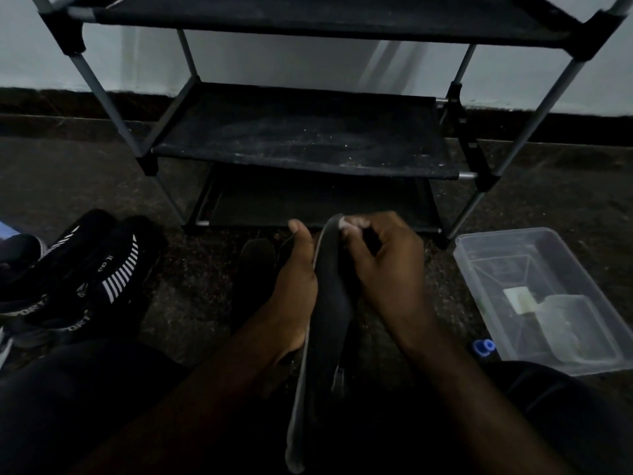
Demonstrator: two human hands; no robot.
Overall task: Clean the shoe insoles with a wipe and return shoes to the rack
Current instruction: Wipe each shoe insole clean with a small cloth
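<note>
A long dark insole (325,323) stands on edge between my hands, its tip pointing toward the rack. My left hand (296,282) grips it from the left, thumb up along its side. My right hand (383,265) pinches a small white wipe (352,223) against the insole's far tip. Another dark insole or shoe (255,269) lies on the floor just left of my left hand. A pair of black shoes with white stripes (102,269) sits on the floor at the left. The black shoe rack (308,138) stands ahead, its visible shelves bare.
A clear plastic tub (479,258) with small items inside sits on the floor at the right, a blue cap (483,347) beside it. Another shoe (17,248) shows at the far left edge. The floor is dark carpet; a pale wall is behind the rack.
</note>
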